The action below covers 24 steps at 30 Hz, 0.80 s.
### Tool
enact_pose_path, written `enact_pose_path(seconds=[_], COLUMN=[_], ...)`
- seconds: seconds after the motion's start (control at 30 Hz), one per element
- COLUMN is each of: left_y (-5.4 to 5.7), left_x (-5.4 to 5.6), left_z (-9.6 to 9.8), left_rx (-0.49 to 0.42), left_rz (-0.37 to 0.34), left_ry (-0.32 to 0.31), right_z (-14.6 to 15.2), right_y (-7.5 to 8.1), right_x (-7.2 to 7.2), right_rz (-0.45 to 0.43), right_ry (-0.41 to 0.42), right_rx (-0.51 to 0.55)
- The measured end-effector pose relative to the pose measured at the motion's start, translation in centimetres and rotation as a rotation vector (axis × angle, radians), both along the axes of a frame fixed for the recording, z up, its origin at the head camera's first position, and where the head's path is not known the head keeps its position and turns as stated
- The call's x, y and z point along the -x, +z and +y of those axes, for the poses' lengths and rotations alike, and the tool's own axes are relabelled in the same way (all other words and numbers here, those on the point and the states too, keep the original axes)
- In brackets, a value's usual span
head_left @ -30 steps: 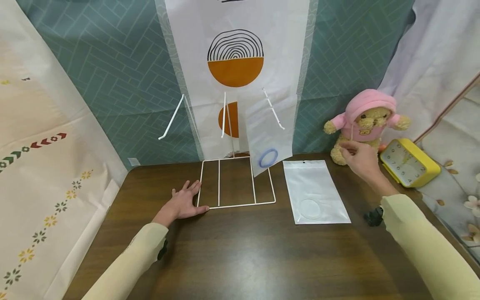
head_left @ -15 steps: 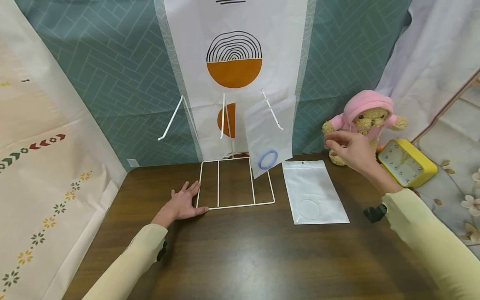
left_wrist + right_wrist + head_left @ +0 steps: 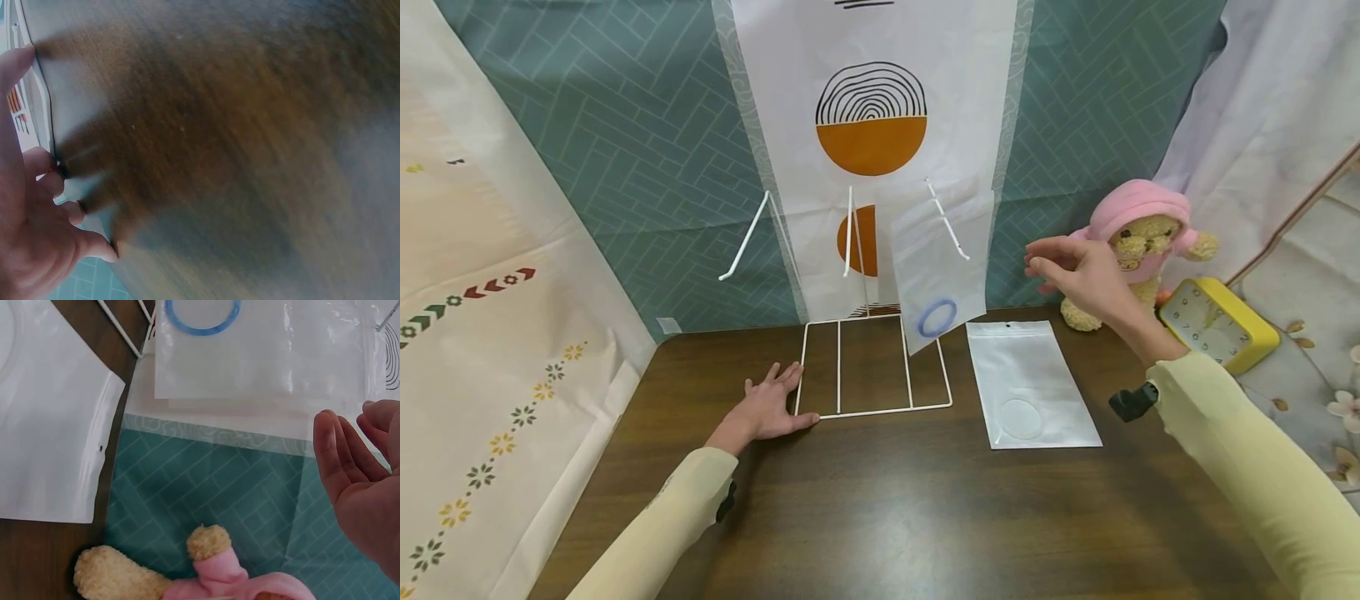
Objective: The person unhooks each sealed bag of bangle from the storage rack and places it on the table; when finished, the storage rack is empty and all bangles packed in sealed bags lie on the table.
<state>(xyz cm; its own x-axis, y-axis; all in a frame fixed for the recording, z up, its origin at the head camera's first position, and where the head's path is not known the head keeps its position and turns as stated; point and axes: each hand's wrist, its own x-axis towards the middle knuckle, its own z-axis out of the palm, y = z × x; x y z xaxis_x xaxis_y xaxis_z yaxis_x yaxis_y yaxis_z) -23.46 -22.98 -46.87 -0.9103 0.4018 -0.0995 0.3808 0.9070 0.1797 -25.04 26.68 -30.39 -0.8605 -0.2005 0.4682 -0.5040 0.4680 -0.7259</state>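
Note:
A white wire rack [image 3: 883, 411] stands on the table, its hooks reaching forward. My left hand [image 3: 767, 408] lies with spread fingers at the left side of its base, thumb on the front corner. From the right hook [image 3: 946, 218] hangs a translucent zip bag [image 3: 936, 262] with a blue ring [image 3: 206, 331] inside. My right hand [image 3: 1086, 275] is raised in the air right of that bag, fingers loosely bent, thumb apart, holding nothing. Below it to the left, a silvery zip bag [image 3: 1026, 358] containing a clear ring lies flat on the table.
Behind my right hand sits a plush bear [image 3: 1142, 233] in a pink hood, beside a yellow clock [image 3: 1240, 342]. The left hook [image 3: 745, 233] and middle hook [image 3: 849, 232] carry nothing. A patterned cloth [image 3: 692, 167] covers the wall behind the brown table [image 3: 850, 508].
My right hand has moved left from in front of the bear toward the hanging bag, with its thumb and fingers parting. My left hand has stayed at the rack's base.

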Motion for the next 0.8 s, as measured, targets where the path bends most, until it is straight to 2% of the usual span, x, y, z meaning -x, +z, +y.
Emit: enact_pose_path(seconds=[0.17, 0.53, 0.8], left_y=[-0.1, 0.0, 0.0], left_x=[0.0, -0.1, -0.1], left_z=[0.0, 0.0, 0.0], left_rx=[0.001, 0.002, 0.006], left_rz=[-0.005, -0.015, 0.001], left_ry=[0.003, 0.006, 0.003], right_z=[-0.1, -0.6, -1.2], right_y=[0.7, 1.7, 2.8], right_x=[0.3, 1.2, 2.5], right_rz=[-0.028, -0.089, -0.124], right_ry=[0.021, -0.007, -0.014], right_rx=[0.043, 0.078, 0.144])
